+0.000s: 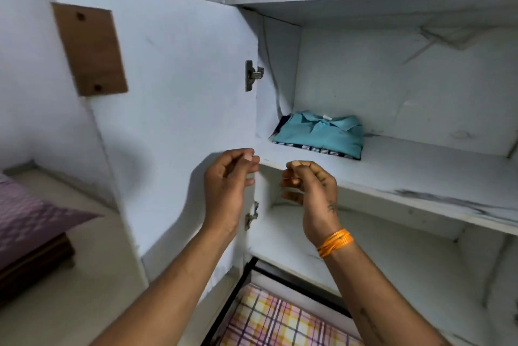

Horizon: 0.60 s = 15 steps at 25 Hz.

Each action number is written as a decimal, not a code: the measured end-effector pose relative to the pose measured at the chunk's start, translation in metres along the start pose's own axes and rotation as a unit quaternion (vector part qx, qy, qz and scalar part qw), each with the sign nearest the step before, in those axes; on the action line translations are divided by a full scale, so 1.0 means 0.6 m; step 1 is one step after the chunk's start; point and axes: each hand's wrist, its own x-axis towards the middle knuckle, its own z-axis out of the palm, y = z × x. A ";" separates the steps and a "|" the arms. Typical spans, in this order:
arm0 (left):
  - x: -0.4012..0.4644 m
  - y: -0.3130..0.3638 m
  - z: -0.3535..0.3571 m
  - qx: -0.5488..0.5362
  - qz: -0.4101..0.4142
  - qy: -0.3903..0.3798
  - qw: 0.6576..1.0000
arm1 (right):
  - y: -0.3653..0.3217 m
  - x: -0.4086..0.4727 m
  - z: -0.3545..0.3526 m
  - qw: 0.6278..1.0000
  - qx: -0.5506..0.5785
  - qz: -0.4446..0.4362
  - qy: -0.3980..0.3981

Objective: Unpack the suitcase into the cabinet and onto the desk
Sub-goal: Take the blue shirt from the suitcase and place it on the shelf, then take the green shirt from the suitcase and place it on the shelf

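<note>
A folded teal shirt [322,134] lies on top of a dark striped garment [316,151] at the left end of the white cabinet's middle shelf [420,177]. My left hand [227,186] and my right hand [311,191] hover side by side just in front of that shelf's front edge, a little below and left of the clothes. Both hands hold nothing, with fingers loosely curled and apart. An orange thread band circles my right wrist. The suitcase is not clearly in view.
The cabinet door [173,110] stands open to the left, with a brown wooden plate [89,48] on it and two metal hinges. A lower shelf [364,250] sits beneath. Checked pink-and-yellow cloth [280,320] lies at the bottom. A purple-covered bed [30,219] is at the left.
</note>
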 end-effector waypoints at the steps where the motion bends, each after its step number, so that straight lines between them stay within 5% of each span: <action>1: -0.028 0.009 -0.033 0.004 0.002 0.006 1.000 | 0.002 -0.034 0.017 1.000 0.003 0.004 -0.017; 7: -0.191 0.101 -0.284 0.044 -0.010 0.074 0.996 | 0.033 -0.251 0.159 0.989 0.020 0.047 -0.141; 15: -0.459 0.266 -0.677 0.147 0.002 0.277 0.950 | 0.112 -0.606 0.424 0.928 0.035 0.133 -0.346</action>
